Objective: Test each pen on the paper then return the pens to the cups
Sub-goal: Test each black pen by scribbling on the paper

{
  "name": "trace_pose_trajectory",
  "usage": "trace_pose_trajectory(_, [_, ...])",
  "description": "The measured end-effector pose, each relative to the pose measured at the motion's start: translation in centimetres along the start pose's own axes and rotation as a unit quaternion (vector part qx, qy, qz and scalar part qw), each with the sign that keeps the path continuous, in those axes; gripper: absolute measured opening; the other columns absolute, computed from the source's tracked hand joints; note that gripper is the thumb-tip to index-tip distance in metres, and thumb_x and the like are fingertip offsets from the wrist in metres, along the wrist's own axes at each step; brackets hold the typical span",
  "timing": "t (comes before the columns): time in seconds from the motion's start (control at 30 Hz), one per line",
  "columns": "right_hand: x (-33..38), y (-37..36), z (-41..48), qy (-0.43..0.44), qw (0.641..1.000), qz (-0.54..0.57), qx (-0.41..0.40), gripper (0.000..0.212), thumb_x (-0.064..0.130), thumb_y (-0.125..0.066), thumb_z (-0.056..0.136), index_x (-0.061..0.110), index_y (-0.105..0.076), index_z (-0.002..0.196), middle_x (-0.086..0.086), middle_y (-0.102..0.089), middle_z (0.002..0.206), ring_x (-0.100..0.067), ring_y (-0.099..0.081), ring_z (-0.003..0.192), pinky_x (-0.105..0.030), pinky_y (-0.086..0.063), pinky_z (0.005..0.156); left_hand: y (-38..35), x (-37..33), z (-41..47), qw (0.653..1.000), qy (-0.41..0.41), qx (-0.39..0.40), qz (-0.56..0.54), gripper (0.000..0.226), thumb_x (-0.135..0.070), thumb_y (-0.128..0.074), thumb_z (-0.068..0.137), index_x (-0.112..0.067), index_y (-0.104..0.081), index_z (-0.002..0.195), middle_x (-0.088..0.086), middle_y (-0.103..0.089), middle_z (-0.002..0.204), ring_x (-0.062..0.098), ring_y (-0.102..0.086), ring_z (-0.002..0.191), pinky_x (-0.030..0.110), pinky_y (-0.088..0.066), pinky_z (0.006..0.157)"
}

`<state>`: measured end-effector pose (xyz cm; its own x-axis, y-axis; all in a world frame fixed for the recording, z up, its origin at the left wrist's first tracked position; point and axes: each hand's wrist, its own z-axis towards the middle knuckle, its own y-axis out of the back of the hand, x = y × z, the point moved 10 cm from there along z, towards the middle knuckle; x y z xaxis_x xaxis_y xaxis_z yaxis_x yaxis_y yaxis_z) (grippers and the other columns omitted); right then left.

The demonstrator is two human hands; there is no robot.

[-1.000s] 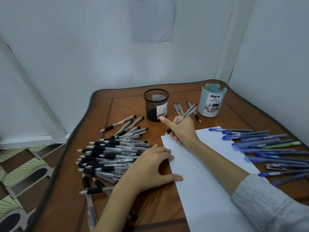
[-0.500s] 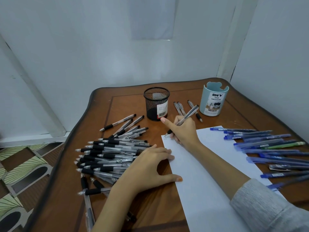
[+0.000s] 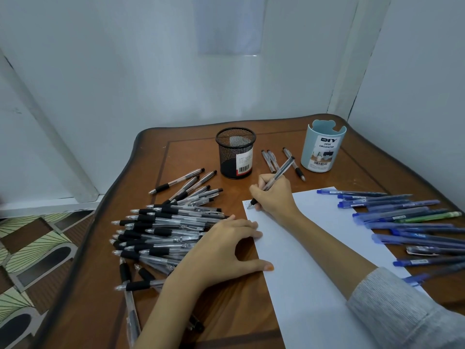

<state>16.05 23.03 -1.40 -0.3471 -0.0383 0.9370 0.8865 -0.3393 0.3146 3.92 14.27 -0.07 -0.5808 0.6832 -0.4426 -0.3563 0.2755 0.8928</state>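
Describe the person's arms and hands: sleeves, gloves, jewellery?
Both the left hand and right hand are bare: no gloves, rings or watch visible. The right arm wears a light grey ribbed knit sleeve that ends mid-forearm. No sleeve shows on the left arm within the frame. The left thumbnail looks orange-tinted.

**Where everything sits on the surface**

On my feed the paper (image 3: 314, 260) lies on the surface (image 3: 234, 306), running from the near edge toward the middle. Behind it, toward the wall, two cups stand apart: the mesh cup (image 3: 235, 153) on the left and the organizer cup (image 3: 324, 149) on the right, with a few loose pens (image 3: 268, 161) lying between them. A pile of pens (image 3: 163, 227) lies left of the paper. A row of pens (image 3: 407, 222) lies right of it, a few tips on its edge. The right hand (image 3: 274, 195) rests at the paper's far left corner, and the tip of the held pen (image 3: 281, 170) touches the sheet. The left hand (image 3: 226, 250) sits at the paper's left edge, partly over the pile.
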Motion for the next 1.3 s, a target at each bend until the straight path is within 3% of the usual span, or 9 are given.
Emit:
trace_pose_trajectory(0.3, [0.07,-0.20,-0.08,-0.015,1.000,0.010,0.013,0.033,-0.006,-0.057,0.085,0.006,-0.046,0.057,-0.007,-0.042,0.057,-0.010,-0.052,0.035,-0.015,-0.041,0.038,0.01,-0.10,0.01,1.000,0.000,0.001,0.001,0.069,-0.065,-0.060,0.075,-0.029,-0.051,0.133,-0.016,-0.043,0.143,-0.005,-0.029,0.131,0.013,-0.004,0.109])
trace_pose_trajectory(0.77, [0.29,0.54,-0.15,-0.007,1.000,0.013,-0.016,0.026,-0.006,-0.056,0.086,0.002,-0.050,0.062,-0.007,-0.043,0.055,-0.008,-0.051,0.035,-0.016,-0.045,0.040,0.10,-0.12,-0.06,1.000,0.002,0.005,0.001,0.068,-0.065,-0.059,0.076,-0.029,-0.051,0.133,-0.015,-0.043,0.143,-0.005,-0.030,0.131,0.013,-0.004,0.108])
trace_pose_trajectory(1.3, [0.27,0.39,-0.08,0.000,1.000,0.018,-0.010,0.035,-0.007,-0.054,0.086,0.007,-0.044,0.056,-0.006,-0.040,0.055,-0.012,-0.048,0.038,-0.016,-0.042,0.038,0.20,-0.30,-0.09,1.000,0.002,0.003,-0.004,0.068,-0.063,-0.061,0.076,-0.028,-0.051,0.133,-0.014,-0.043,0.143,-0.005,-0.031,0.131,0.013,-0.004,0.108])
